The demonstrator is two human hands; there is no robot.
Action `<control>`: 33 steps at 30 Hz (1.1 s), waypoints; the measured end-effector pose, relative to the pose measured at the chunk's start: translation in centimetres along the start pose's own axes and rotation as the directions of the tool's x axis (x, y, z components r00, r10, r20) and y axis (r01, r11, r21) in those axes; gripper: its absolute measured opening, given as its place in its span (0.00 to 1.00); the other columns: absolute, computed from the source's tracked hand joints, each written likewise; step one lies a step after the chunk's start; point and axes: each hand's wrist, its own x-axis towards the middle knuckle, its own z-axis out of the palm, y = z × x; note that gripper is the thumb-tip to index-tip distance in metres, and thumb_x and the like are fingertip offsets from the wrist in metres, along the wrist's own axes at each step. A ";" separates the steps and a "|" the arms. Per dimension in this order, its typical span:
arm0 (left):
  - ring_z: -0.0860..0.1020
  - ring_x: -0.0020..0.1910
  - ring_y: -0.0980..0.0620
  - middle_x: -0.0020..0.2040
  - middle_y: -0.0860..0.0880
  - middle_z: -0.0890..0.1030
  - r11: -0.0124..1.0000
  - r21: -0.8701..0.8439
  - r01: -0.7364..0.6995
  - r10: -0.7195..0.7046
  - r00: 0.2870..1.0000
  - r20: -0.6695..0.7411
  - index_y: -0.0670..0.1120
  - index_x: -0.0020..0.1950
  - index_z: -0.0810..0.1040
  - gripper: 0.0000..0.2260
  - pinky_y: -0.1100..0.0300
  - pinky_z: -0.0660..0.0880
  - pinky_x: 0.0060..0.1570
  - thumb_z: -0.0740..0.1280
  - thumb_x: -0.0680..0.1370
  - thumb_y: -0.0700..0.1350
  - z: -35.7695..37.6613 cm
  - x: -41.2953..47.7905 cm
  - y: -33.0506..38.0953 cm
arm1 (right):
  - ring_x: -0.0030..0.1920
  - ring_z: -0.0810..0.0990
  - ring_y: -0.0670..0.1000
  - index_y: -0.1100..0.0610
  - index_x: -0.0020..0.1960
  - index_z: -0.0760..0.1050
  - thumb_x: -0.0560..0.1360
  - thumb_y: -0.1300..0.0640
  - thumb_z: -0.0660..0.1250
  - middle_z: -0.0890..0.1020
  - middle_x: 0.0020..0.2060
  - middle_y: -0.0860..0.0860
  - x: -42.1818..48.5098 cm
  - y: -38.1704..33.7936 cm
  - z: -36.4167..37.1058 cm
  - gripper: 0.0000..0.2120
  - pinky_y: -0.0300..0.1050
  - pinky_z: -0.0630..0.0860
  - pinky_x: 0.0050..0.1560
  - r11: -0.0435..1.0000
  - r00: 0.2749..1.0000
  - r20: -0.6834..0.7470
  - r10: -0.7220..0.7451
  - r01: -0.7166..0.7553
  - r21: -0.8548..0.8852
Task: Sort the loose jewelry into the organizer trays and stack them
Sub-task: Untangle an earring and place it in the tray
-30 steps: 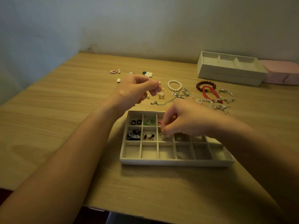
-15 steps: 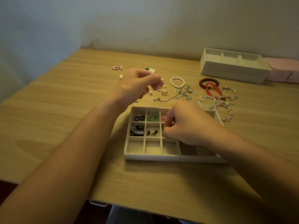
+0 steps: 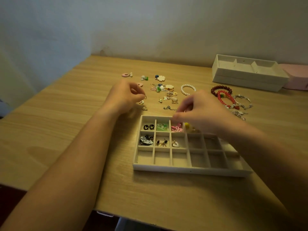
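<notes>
A white organizer tray (image 3: 188, 170) with a grid of compartments lies on the wooden table. Its left compartments hold black studs (image 3: 148, 127), green pieces (image 3: 161, 127), pink pieces (image 3: 176, 128), a yellow piece (image 3: 188, 126) and a white heart earring (image 3: 175, 144). Loose earrings and charms (image 3: 166, 90) are scattered behind the tray. My left hand (image 3: 126, 95) pinches a small gold earring (image 3: 145, 97) just above the table, left of that scatter. My right hand (image 3: 200, 112) hovers over the tray's back edge with fingers bent and nothing visible between them.
A pearl bracelet (image 3: 188, 89), dark red beads (image 3: 220, 90), a red bracelet (image 3: 225, 97) and a silver bracelet (image 3: 242, 100) lie at right. A thin chain (image 3: 169, 108) lies behind the tray. Stacked white trays (image 3: 246, 77) and a pink box (image 3: 298, 77) stand back right.
My right hand has lifted from the tray's middle row to its back edge, and a white heart earring now lies there. My left hand has shifted slightly left, still pinching a small piece.
</notes>
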 end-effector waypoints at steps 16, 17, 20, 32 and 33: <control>0.79 0.47 0.53 0.45 0.53 0.82 0.953 0.294 -0.080 0.056 0.995 0.088 0.54 0.48 0.86 0.03 0.56 0.76 0.50 0.73 0.76 0.46 0.2 0.7 -1.3 | 0.38 0.72 0.50 0.57 0.51 0.80 0.77 0.53 0.73 0.78 0.42 0.52 7.5 2.0 -1.6 0.07 0.42 0.71 0.33 0.917 0.974 -0.081 0.212 -0.169 0.362; 0.79 0.48 0.52 0.45 0.54 0.82 0.943 0.321 -0.092 0.061 0.993 0.106 0.54 0.48 0.85 0.03 0.55 0.76 0.51 0.72 0.77 0.46 0.3 0.7 -1.1 | 0.38 0.72 0.51 0.57 0.51 0.80 0.77 0.53 0.73 0.79 0.43 0.53 7.4 2.1 -1.7 0.08 0.43 0.71 0.33 0.910 0.972 -0.077 0.220 -0.176 0.374; 0.77 0.49 0.53 0.47 0.54 0.80 0.923 0.372 -0.100 0.034 0.983 0.178 0.53 0.48 0.82 0.06 0.55 0.75 0.54 0.67 0.80 0.44 0.7 0.6 -0.4 | 0.36 0.70 0.50 0.57 0.51 0.81 0.77 0.54 0.73 0.78 0.41 0.53 7.0 2.4 -2.0 0.07 0.43 0.69 0.32 0.895 0.970 -0.060 0.234 -0.191 0.404; 0.74 0.51 0.50 0.48 0.51 0.77 0.935 0.346 -0.077 0.012 0.982 0.188 0.51 0.48 0.74 0.05 0.59 0.66 0.49 0.63 0.82 0.42 0.5 0.1 0.0 | 0.35 0.69 0.48 0.60 0.54 0.81 0.78 0.55 0.71 0.74 0.38 0.51 5.4 3.7 -3.2 0.09 0.40 0.68 0.30 0.851 0.980 -0.020 0.199 -0.162 0.499; 0.75 0.51 0.50 0.48 0.51 0.77 0.936 0.345 -0.075 0.009 0.982 0.189 0.52 0.48 0.74 0.05 0.59 0.67 0.49 0.64 0.82 0.42 0.6 0.2 -0.1 | 0.35 0.69 0.48 0.60 0.54 0.81 0.78 0.55 0.71 0.74 0.38 0.51 5.4 3.6 -3.1 0.09 0.39 0.68 0.30 0.850 0.980 -0.020 0.196 -0.159 0.503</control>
